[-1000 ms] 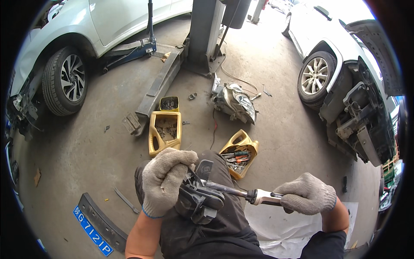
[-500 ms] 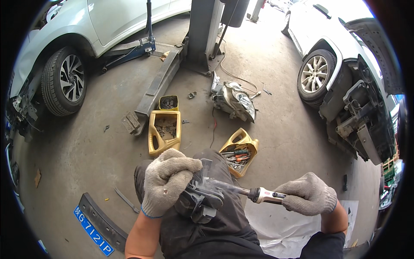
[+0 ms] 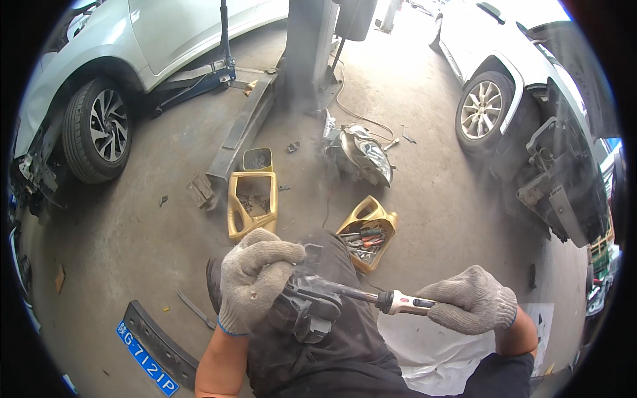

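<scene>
My left hand point(image 3: 259, 282), in a knitted grey glove, is closed around the upper left of a black plastic car part point(image 3: 308, 312) that rests over my lap. My gloved right hand point(image 3: 468, 300) grips a soldering iron point(image 3: 405, 302) by its white handle. The iron's long metal shaft points left and its end meets the top of the plastic part. The very tip is hard to make out there. Thin smoke hazes the picture around and above the part.
Ahead stand a cut-open yellow jug point(image 3: 232, 199) with small hardware and another yellow jug point(image 3: 391, 229) full of hand tools. Beyond them lie a headlight point(image 3: 365, 156) and a lift arm point(image 3: 242, 132). A blue licence plate point(image 3: 147, 358) lies at lower left. White cars flank both sides.
The iron has shifted slightly left and down, its shaft now lower against the plastic part. Smoke has spread from the contact point into a wider haze. Both hands keep their grips.
</scene>
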`<action>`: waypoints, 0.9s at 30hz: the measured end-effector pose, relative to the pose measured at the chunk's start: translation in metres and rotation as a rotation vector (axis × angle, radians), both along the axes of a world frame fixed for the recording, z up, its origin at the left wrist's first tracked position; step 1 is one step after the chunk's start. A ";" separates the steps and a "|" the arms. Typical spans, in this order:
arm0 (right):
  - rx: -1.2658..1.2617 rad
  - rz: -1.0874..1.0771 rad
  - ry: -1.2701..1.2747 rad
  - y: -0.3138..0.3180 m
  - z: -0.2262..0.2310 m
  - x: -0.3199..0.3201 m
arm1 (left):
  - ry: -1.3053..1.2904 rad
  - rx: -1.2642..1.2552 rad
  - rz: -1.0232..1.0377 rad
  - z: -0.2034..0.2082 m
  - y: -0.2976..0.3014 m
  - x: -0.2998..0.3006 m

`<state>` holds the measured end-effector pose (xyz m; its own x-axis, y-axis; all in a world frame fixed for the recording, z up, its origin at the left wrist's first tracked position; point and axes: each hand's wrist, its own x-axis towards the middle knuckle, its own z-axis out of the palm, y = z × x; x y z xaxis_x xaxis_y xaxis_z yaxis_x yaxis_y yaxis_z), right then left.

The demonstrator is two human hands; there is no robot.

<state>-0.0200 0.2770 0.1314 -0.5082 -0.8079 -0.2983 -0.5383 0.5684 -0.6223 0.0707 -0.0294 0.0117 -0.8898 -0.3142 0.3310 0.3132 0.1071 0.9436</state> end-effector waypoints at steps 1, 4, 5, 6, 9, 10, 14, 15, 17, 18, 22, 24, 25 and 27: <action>-0.002 -0.004 -0.002 0.000 0.001 0.000 | -0.003 0.000 0.000 0.000 0.000 0.000; 0.005 0.002 -0.003 0.001 0.000 -0.001 | -0.004 -0.002 -0.002 -0.002 -0.001 0.000; 0.010 0.007 -0.002 0.002 0.000 -0.001 | 0.002 -0.005 -0.003 -0.004 -0.001 -0.001; 0.004 0.001 -0.006 0.002 0.000 -0.001 | 0.008 -0.009 -0.007 -0.004 -0.002 -0.002; 0.008 -0.010 -0.018 0.001 0.001 -0.001 | 0.012 0.028 -0.011 -0.004 0.001 -0.003; 0.023 -0.011 -0.021 0.000 0.003 -0.001 | 0.009 0.031 -0.008 -0.004 0.001 -0.002; 0.038 -0.011 -0.011 0.002 -0.001 0.000 | 0.003 0.048 0.003 -0.002 0.003 -0.002; 0.037 -0.006 -0.009 0.002 -0.001 -0.001 | 0.004 0.052 0.006 -0.002 0.003 -0.003; 0.037 0.002 -0.003 0.004 -0.001 -0.001 | -0.016 0.074 0.000 -0.001 0.004 -0.001; 0.021 0.003 -0.001 0.003 -0.001 -0.001 | -0.027 0.086 0.000 -0.001 0.004 0.000; 0.019 -0.008 -0.009 0.000 0.000 0.001 | -0.046 0.418 0.031 -0.008 0.014 0.005; 0.020 -0.010 -0.003 0.001 0.000 0.001 | -0.049 0.364 0.008 -0.010 0.011 0.006; 0.007 -0.004 0.009 0.002 -0.002 0.002 | -0.020 0.336 0.021 -0.010 0.011 0.005; 0.006 -0.005 0.015 0.003 -0.002 0.002 | -0.004 0.275 0.017 -0.015 0.008 0.005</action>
<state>-0.0177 0.2800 0.1290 -0.5171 -0.8034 -0.2953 -0.5447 0.5750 -0.6105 0.0758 -0.0219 -0.0036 -0.8848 -0.4065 0.2279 0.3102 -0.1486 0.9390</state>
